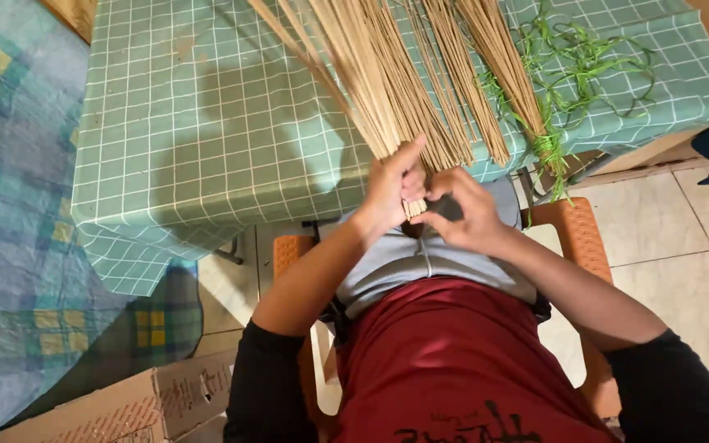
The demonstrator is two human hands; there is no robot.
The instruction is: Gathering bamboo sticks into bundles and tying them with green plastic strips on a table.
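Observation:
My left hand (391, 190) is closed around the near end of a bundle of thin tan sticks (387, 74), thumb pointing up. The sticks fan out across the table away from me. My right hand (463, 209) pinches at the cut ends of that same bundle just below my left fingers, at the table's near edge above my lap. A second bunch of tan sticks (502, 57), tied with green raffia strips (550, 152), lies to the right, untouched.
The table carries a green checked cloth (207, 123). Loose green raffia (592, 57) is scattered at its right end. I sit on an orange plastic stool (580, 238). A cardboard box (125, 406) stands on the floor at lower left, beside a blue patterned mat (10, 205).

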